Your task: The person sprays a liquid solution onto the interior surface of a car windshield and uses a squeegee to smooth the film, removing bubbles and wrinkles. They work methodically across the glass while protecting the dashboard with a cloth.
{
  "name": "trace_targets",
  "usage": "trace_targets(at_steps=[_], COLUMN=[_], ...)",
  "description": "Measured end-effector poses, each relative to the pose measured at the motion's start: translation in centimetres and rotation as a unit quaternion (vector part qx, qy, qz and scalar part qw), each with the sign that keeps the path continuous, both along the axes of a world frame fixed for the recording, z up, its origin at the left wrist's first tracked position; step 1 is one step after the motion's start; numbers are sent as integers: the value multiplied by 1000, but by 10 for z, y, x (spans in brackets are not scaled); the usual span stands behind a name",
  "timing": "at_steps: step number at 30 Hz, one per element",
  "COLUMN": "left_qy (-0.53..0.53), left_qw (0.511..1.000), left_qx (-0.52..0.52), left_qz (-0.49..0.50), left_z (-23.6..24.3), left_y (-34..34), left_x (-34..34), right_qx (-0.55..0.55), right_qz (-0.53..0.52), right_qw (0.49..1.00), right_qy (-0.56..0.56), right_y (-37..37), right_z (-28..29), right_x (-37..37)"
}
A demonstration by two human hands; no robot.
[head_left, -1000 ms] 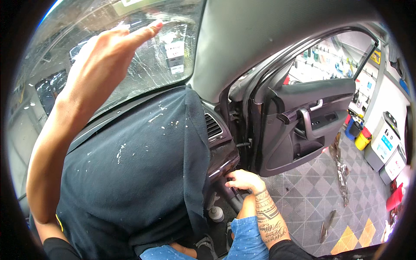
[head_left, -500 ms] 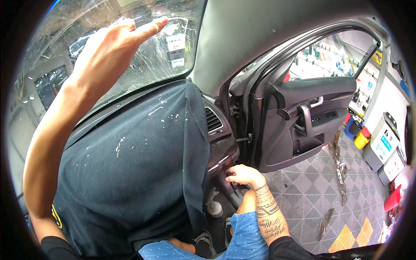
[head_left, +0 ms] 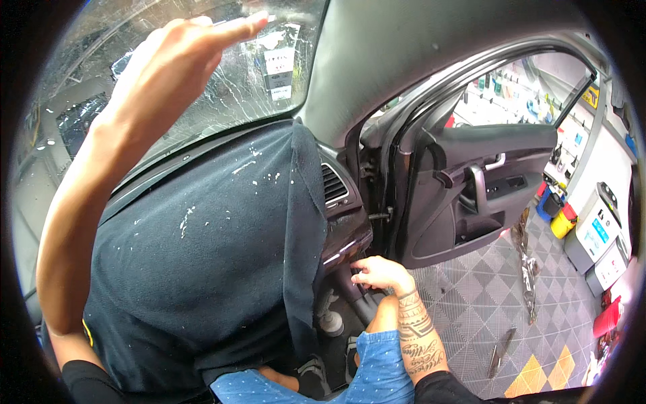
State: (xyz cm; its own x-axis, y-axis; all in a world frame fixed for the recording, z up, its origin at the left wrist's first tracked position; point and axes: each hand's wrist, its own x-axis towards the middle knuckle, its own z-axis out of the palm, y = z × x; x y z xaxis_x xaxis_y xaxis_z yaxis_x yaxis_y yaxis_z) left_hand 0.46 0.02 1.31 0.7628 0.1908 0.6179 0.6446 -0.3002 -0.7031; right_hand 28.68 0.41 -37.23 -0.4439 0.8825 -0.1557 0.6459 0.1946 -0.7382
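My left hand is raised in front of the windshield, its index finger stretched toward the upper right. The other fingers of that hand are mostly hidden behind it. The glass looks wet and streaked, with pale labels near its right side. Below it, a dark towel flecked with white bits drapes over the dashboard. My right hand hangs by my knee, under the glossy trim at the dashboard's end. Its fingers are loosely bent and a little apart, with nothing visible in them.
At the right, the car door stands wide open. A white-capped container is in the footwell. Crumpled dark film and a flat strip lie on the tiled floor. Grey bins and a yellow bucket stand beyond.
My left hand has shifted slightly up and to the right across the glass, index finger still extended. My right hand has barely moved.
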Motion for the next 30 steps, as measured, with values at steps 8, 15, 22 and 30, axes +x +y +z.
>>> trace_targets(at_steps=[8, 15, 22, 30], left_qy=[-4, -7, -34, -16], left_qw=[999, 999, 985, 1000], left_qx=[-14, -34, -109, -2], left_qz=[43, 25, 130, 22], left_z=[2, 7, -6, -18], left_y=[-1, 3, -2, 16], left_x=[3, 3, 17, 4], right_qx=[27, 38, 42, 45], right_qz=[22, 25, 18, 22], right_qw=[999, 999, 999, 999], right_qy=[-1, -27, -23, 0], right_y=[2, 4, 4, 0], right_z=[5, 9, 7, 1], right_x=[-11, -9, -10, -6])
